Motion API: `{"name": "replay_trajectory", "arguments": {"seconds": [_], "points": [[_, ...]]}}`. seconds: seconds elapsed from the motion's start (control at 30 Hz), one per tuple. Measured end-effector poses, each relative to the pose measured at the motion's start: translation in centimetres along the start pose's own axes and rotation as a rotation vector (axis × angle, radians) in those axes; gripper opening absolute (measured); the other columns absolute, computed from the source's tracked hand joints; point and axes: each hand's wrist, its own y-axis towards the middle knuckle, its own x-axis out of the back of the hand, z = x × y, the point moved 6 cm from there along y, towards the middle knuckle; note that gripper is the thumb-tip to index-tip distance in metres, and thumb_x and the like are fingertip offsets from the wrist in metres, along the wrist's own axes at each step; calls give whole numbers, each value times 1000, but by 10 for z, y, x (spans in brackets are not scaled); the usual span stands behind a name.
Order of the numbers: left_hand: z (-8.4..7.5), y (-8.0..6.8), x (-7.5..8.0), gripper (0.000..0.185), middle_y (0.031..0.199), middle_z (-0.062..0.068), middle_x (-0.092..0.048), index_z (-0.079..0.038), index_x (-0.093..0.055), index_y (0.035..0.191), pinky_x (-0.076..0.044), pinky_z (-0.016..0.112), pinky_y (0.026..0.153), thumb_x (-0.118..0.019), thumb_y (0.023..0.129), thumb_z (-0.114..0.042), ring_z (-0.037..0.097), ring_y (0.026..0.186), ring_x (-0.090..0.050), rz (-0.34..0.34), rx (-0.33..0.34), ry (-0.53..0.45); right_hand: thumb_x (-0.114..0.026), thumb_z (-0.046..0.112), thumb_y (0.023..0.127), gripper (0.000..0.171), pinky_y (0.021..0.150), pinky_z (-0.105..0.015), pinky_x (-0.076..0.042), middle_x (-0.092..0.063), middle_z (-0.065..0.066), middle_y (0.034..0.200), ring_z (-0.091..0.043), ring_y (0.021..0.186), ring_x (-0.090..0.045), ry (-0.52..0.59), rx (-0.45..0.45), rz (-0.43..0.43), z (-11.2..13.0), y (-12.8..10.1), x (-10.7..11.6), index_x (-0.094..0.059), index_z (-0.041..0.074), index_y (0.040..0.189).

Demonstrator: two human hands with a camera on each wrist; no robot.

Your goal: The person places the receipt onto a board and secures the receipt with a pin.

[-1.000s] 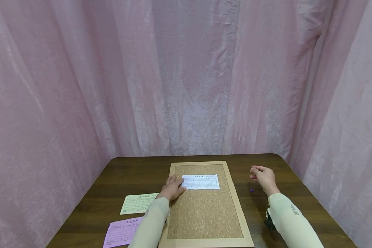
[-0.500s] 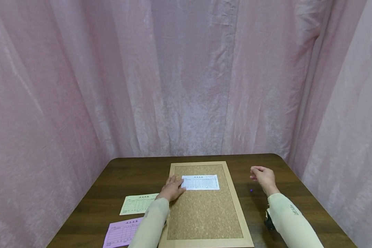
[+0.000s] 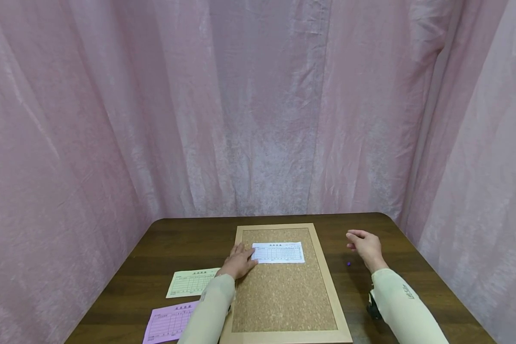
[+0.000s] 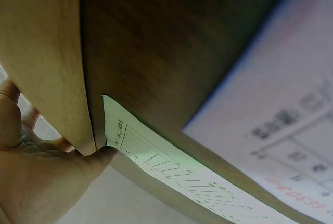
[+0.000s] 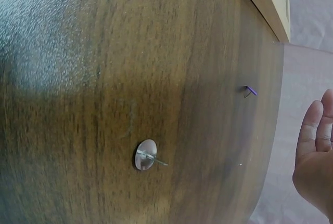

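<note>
A white printed slip lies on the upper part of a wood-framed cork board. My left hand rests at the board's left edge, fingers spread, with its tips at the slip's left side. My right hand is raised over the table right of the board, thumb and forefinger drawn together; I cannot tell whether they pinch anything. Below it on the table sits a purple thumbtack. Nearer the right wrist camera lies a silver thumbtack, its pin sticking up.
Left of the board, a green printed slip and a purple printed slip lie on the dark wooden table, both partly covered by the left sleeve. Pink curtains hang behind and around the table.
</note>
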Motion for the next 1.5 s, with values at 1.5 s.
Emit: {"name": "replay_trajectory", "arguments": {"seconds": [1.5], "points": [[0,0,1,53,160,24,-22,-12,-50,146,-24,65,110,-58,100,-35,43,148,-13,6,17,-18,-66,3,95,34,71,-33,-59,-73,-10,91,-7,68,-68,20,-8,52,-3,2,-6,-59,-16,122]]}}
